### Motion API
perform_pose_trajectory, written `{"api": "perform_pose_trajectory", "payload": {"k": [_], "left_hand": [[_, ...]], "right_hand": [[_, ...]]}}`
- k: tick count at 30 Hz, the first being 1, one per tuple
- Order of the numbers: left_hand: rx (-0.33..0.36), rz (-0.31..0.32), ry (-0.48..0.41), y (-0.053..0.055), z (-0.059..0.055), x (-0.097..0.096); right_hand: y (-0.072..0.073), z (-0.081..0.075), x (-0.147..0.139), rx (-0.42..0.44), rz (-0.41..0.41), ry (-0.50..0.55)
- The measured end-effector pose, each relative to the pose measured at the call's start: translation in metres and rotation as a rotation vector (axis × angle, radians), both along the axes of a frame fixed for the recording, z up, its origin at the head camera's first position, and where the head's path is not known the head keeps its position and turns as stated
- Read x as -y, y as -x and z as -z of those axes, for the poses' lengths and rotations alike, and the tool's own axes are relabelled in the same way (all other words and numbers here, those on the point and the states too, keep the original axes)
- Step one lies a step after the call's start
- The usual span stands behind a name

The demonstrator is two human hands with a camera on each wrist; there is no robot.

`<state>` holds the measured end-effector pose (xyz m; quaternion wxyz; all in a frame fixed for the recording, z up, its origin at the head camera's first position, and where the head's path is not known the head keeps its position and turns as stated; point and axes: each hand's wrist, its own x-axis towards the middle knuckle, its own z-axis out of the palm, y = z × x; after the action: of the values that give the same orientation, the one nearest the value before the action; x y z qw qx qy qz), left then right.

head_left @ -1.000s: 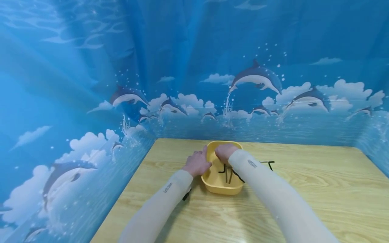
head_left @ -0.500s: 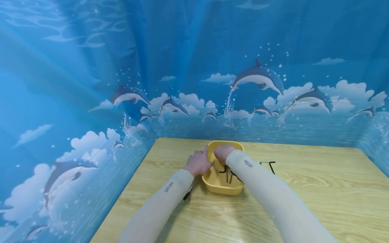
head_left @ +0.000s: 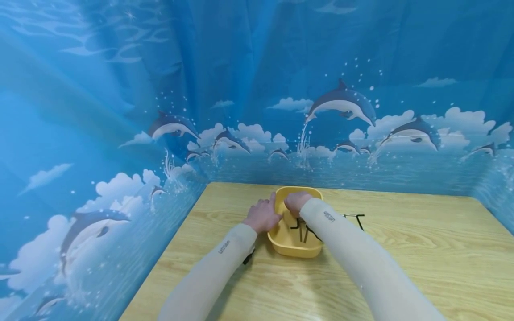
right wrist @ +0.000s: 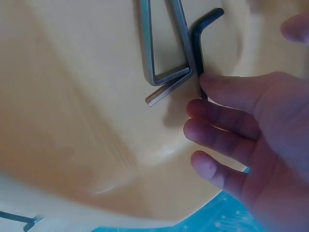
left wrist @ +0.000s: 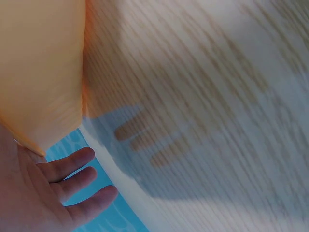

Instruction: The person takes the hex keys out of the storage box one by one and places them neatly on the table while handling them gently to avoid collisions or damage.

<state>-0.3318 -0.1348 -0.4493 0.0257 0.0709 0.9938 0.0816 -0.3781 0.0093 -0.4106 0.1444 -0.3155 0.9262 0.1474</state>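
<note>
A yellow plastic container (head_left: 295,253) stands on the table. My left hand (head_left: 261,216) holds its left rim, the thumb reaching inside; in the left wrist view three fingers (left wrist: 79,179) extend apart from the outer wall. My right hand (head_left: 298,202) is down inside the container, mostly turned away in the head view. In the right wrist view this hand (right wrist: 260,125) pinches a black hex key (right wrist: 197,41) by its long arm, the bent end pointing away. Beside it, two silver-grey hex keys (right wrist: 149,48) lie crossed on the container's floor, close to the black one.
On the wooden table (head_left: 417,254), right of the container, lies another dark hex key (head_left: 357,216), partly behind the right sleeve (head_left: 353,249). A blue dolphin-print curtain (head_left: 249,89) hangs behind the table and along its left side.
My right hand shifts very slightly within the container. The left hand stays at the rim, and the visible hex keys lie much as before.
</note>
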Motion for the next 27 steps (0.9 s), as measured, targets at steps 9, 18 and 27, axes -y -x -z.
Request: {"api": "perform_pose_trajectory", "payload": {"k": [9,18,27], "left_hand": [[-0.003,0.002,-0.01,-0.0006,-0.0001,0.001],[0.006,-0.003,-0.021,0.0004,0.0014,0.0011],[0.003,0.008,-0.027,-0.0017,-0.0017,0.0014]], "right_hand": [[-0.0092,-0.0066,-0.001,0.047,0.004,0.036],[-0.0076,-0.0047,-0.0011,0.083,0.024,0.066],[-0.002,0.0008,0.0013,0.083,0.018,0.095]]}}
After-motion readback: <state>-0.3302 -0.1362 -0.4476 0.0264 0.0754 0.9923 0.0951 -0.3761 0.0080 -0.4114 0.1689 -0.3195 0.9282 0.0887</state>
